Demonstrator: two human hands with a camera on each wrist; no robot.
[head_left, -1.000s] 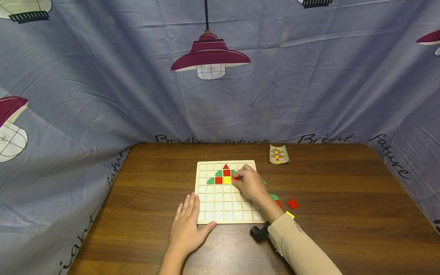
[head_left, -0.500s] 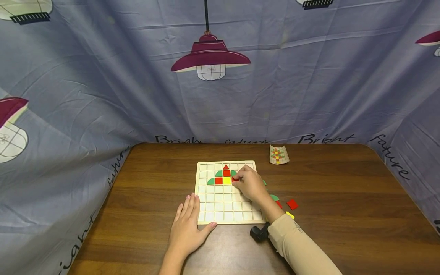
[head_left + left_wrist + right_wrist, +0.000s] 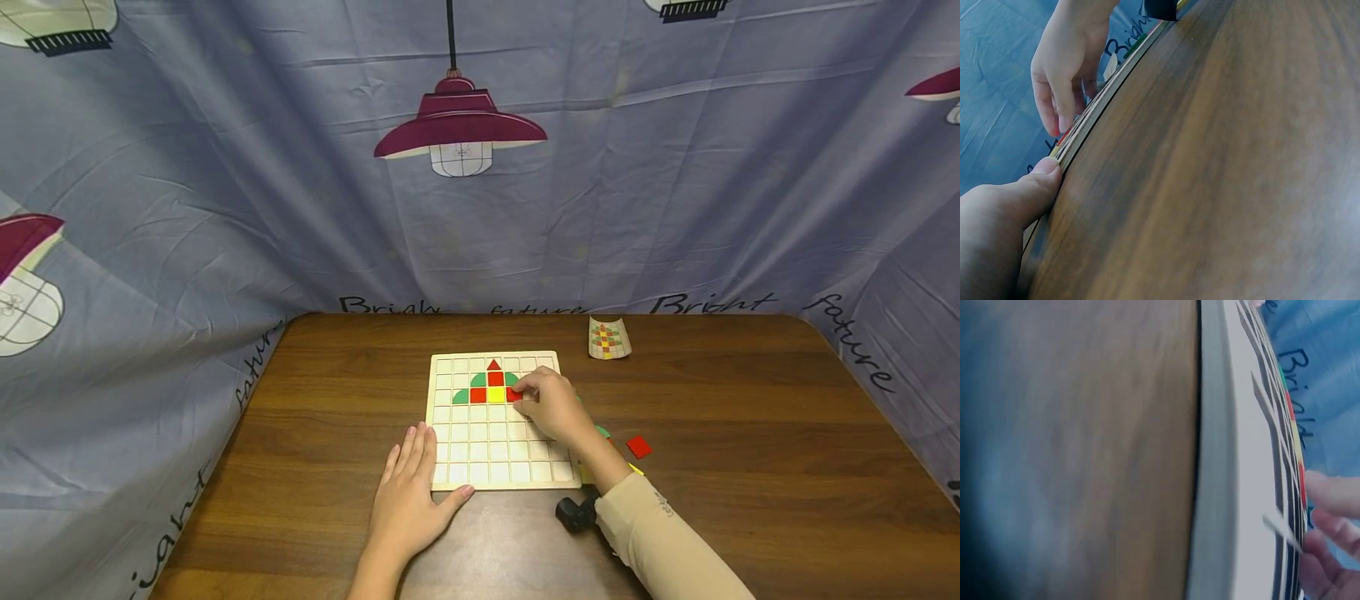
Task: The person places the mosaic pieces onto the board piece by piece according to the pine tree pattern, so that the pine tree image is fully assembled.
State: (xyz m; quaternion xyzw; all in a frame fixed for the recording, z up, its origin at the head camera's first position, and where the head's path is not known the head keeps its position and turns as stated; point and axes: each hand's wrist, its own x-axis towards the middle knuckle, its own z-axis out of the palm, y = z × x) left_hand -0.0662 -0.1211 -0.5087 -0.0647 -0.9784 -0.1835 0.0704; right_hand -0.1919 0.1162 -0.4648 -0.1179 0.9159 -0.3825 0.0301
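A light wooden grid board [image 3: 488, 459] bears a red triangle [image 3: 493, 365], green quarter-round pieces, red squares and a yellow square [image 3: 496, 394]. At the right end of the lower coloured row, a red square [image 3: 513, 395] lies in its cell. My right hand [image 3: 557, 410] is over the board, thumb and index fingertips parted at that square's right side; the right wrist view shows its fingers [image 3: 1329, 494] beside the red piece. My left hand [image 3: 407, 498] rests spread at the board's lower left corner, its thumb [image 3: 1041, 178] on the near edge in the left wrist view.
Right of the board, partly behind my right forearm, lie a loose red square [image 3: 639, 447], yellow pieces and a green piece [image 3: 603, 432]. A black object [image 3: 576, 515] is by my right sleeve. A curled pattern card [image 3: 609, 339] stands behind the board at right.
My right hand and forearm have shifted slightly right and towards me, uncovering more of the red square in the row. My left hand has stayed in place.
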